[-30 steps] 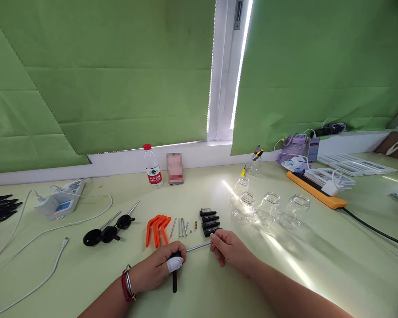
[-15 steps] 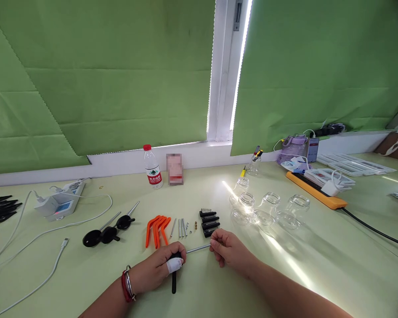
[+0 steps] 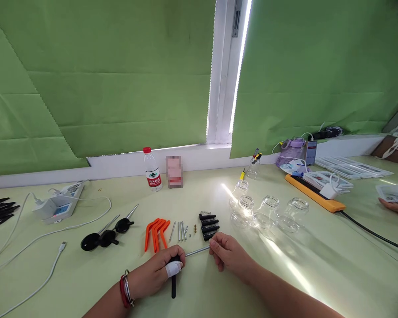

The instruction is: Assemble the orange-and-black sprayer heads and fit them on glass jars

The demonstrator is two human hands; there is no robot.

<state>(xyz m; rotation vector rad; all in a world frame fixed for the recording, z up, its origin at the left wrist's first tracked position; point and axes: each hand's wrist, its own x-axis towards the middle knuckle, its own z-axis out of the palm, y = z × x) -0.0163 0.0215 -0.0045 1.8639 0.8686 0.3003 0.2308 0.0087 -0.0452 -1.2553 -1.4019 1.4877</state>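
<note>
My left hand (image 3: 162, 267), with white tape round a finger, is closed round a black piece (image 3: 174, 287) that has a metal rod (image 3: 197, 251) running out to the right. At the rod's far end, my right hand (image 3: 230, 251) has thumb and fingers pinched together; whether a small part sits between them is hidden. Just beyond the hands lie orange bent handles (image 3: 157, 234), several metal pins (image 3: 181, 231), small brass-coloured bits (image 3: 195, 229) and black parts with springs (image 3: 208, 226). Black round lids with metal rods (image 3: 106, 238) rest to the left.
Clear glass jars (image 3: 295, 214) stand to the right. Behind are a water bottle (image 3: 153, 170) and a jar with screwdrivers (image 3: 253, 170). A white power strip (image 3: 61, 207) and cables lie left, an orange one (image 3: 315, 193) right. Another person's hand (image 3: 396, 206) holds a clear box.
Another person's hand with a clear box has come in at the right edge. My hands keep their hold on the rod, almost unmoved; the view has shifted slightly.
</note>
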